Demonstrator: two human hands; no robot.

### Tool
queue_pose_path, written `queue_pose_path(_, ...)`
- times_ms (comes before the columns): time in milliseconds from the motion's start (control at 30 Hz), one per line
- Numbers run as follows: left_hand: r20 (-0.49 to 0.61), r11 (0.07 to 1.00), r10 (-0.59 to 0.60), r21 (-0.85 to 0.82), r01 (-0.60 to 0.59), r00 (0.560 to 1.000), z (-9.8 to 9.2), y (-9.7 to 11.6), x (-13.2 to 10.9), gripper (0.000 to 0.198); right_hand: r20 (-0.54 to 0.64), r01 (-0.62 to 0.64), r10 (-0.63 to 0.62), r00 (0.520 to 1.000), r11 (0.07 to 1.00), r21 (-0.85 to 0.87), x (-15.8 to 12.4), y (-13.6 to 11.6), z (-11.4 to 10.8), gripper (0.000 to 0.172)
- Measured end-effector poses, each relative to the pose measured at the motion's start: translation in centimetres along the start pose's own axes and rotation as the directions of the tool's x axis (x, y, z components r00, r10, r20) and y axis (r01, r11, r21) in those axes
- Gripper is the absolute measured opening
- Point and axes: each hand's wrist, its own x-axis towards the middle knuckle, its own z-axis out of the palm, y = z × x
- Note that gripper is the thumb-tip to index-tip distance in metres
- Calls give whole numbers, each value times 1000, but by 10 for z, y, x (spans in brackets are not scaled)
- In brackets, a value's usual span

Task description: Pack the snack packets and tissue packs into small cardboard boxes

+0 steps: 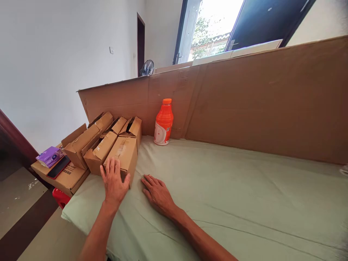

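My left hand (114, 186) rests on the near end of a brown cardboard box (123, 149). Its fingers are spread over the top front edge, with the thumb by the right front corner. To the right, my right hand (157, 194) lies flat on the pale green cloth (231, 188), fingers stretched out and nothing in them. A second small cardboard box (101, 148) stands against the left side of the touched one. Behind them are two more open-ended parts, a box with raised flaps (133, 127) and another flap (119, 125).
An orange bottle (164, 121) stands upright before a tall cardboard panel (258, 105). At left, a longer box (81, 145) sits beside a purple tissue pack (49, 156) and a phone (58, 167) on a flat carton (67, 180). A red stool (60, 197) shows below.
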Motion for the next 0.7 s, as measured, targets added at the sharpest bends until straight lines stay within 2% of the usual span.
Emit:
queue_pose_path(100,-30,1000,-25,2,25,999,15,-8,13,57,9,0,0,1000,1000,-17,-2,0,-2,47)
queue_pose_path(167,-62,999,-41,-2,41,997,23,-6,8,60,9,0,0,1000,1000,-24,-1,1,-4,46)
queue_pose_path(333,-113,998,-55,-40,51,992,35,15,-44,63,1,6,-6,1000,1000,-24,1,1,-5,46)
queue_pose_path(467,-25,994,-75,-76,73,997,43,23,-73,60,-12,11,-11,1000,1000,-22,2,0,-5,44)
queue_pose_path(533,54,991,-112,-71,116,992,47,21,-74,50,-16,11,-11,1000,1000,-24,2,-1,-6,44)
queue_pose_path(667,226,988,-144,-15,151,964,51,19,-68,17,-24,4,-5,1000,999,-36,3,-2,-6,42)
queue_pose_path(700,256,989,-144,2,148,956,50,20,-67,16,-26,2,-3,1000,999,-41,3,-3,-6,42)
